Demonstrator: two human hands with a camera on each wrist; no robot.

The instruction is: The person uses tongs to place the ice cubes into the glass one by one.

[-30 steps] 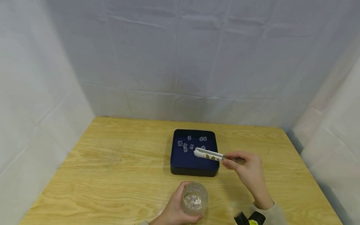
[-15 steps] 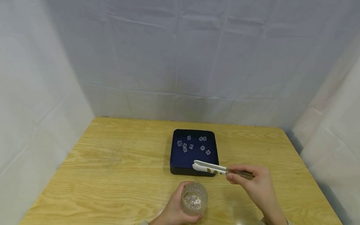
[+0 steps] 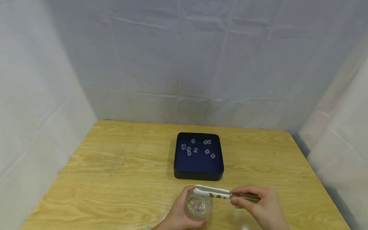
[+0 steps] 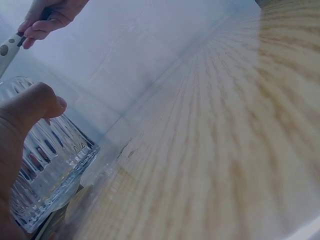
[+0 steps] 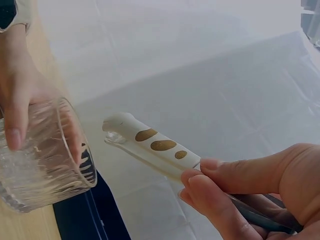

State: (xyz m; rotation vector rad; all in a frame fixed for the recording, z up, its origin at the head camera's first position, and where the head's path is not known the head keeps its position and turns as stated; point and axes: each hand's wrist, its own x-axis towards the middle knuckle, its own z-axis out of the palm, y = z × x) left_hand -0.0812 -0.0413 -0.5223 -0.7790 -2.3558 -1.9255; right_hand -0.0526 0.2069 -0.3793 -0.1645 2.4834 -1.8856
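Observation:
My left hand (image 3: 178,214) grips a clear ribbed glass (image 3: 198,215) on the table, fingers and thumb round its side. Clear pieces lie in the bottom of the glass. White tongs with gold spots (image 5: 159,144) are pinched between the thumb and fingers of my right hand (image 3: 261,202). Their tips are over the rim of the glass in the head view. A small clear cube (image 5: 116,136) shows between the tong tips in the right wrist view. Behind the glass, a dark blue tray (image 3: 197,175) holds several clear cubes (image 3: 207,151), spread over its back half.
The wooden table (image 3: 121,180) has light grain and ends at white sheeting (image 3: 201,61) at the back and both sides. The tray stands between the glass and the back edge.
My right hand has brought the tongs from over the tray toward me, to above the glass. The left hand and the glass have stayed in place.

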